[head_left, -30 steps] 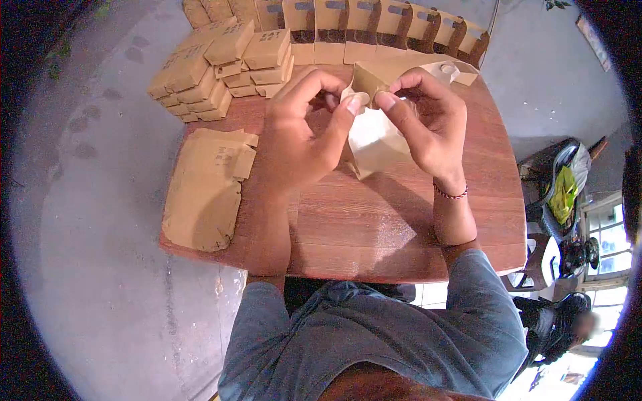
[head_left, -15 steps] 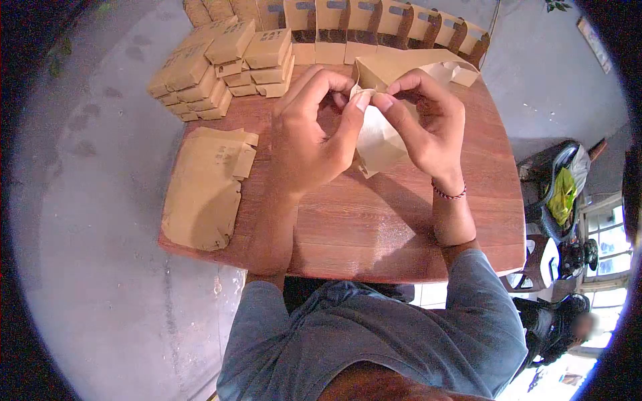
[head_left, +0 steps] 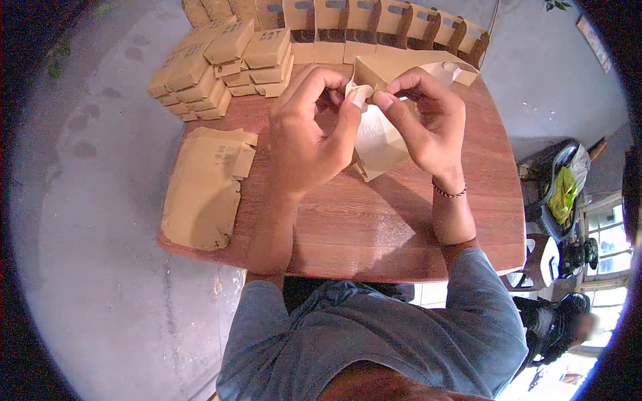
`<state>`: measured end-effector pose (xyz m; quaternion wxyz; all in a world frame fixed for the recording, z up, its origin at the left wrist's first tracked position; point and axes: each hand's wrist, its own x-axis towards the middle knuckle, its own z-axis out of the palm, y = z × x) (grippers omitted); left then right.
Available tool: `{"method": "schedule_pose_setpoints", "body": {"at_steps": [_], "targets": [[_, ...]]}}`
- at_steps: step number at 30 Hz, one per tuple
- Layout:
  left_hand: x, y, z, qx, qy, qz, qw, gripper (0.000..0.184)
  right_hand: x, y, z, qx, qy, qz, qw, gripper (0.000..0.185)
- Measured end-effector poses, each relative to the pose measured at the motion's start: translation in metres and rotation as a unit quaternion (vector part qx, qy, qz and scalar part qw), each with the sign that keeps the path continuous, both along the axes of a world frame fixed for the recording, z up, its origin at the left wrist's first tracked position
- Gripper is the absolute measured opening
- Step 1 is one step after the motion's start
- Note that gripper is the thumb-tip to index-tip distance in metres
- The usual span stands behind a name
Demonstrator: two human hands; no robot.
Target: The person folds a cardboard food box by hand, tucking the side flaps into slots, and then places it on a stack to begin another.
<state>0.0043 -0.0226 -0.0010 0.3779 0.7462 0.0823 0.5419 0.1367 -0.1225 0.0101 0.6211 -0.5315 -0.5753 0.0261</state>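
Note:
A partly folded brown cardboard box [head_left: 378, 144] stands tilted over the far half of the table, one side panel facing me. My left hand [head_left: 317, 127] pinches a flap at its upper edge between thumb and index finger. Close beside it, my right hand [head_left: 428, 120] also pinches the cardboard edge, thumb against index finger. The fingertips nearly meet at the flap, and the exact fold between them is hard to make out. Behind my hands, a wide panel of the box [head_left: 401, 63] spreads toward the right.
Flat cardboard blanks [head_left: 204, 190] lie at the table's left. Stacked closed boxes [head_left: 190, 70] stand at the back left. A row of carriers with handle holes [head_left: 331, 27] lines the back edge. A chair with a yellow bag [head_left: 563, 194] and a person [head_left: 555, 327] are at the right.
My left thumb and fingers have shifted slightly left, drawing the flap a little away from my right fingertips. The box has tilted slightly; both hands keep their pinch.

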Motion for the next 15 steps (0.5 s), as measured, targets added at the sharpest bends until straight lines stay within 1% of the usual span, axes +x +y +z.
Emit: {"method": "schedule_pose_setpoints", "body": {"at_steps": [2,5,8,12,14,15], "targets": [[0.0004,-0.0004,-0.0002,0.004,-0.001,0.004,1.0,0.011,0.0002,-0.0004,0.0004,-0.007,-0.019,-0.014,1.0,0.01],[0.0005,-0.0013,-0.0008,-0.008,-0.001,0.008,1.0,0.012,0.0002,-0.0008,0.0005,-0.019,-0.007,-0.007,1.0,0.009],[-0.0004,-0.0024,-0.0002,-0.015,0.002,0.012,1.0,0.011,0.0018,0.0013,-0.0006,-0.007,-0.028,-0.008,1.0,0.009],[-0.004,0.0004,0.0005,0.022,0.025,0.022,0.999,0.01,0.0008,0.0009,-0.0004,-0.012,-0.037,-0.009,0.999,0.009],[-0.0064,0.0018,0.003,0.035,0.03,0.021,0.999,0.01,0.0007,0.0016,-0.0017,-0.021,-0.061,-0.011,0.998,0.009],[-0.008,0.002,0.0064,0.066,0.044,0.033,0.996,0.009,0.0001,0.0012,-0.0004,-0.021,-0.061,-0.01,0.998,0.009]]}}
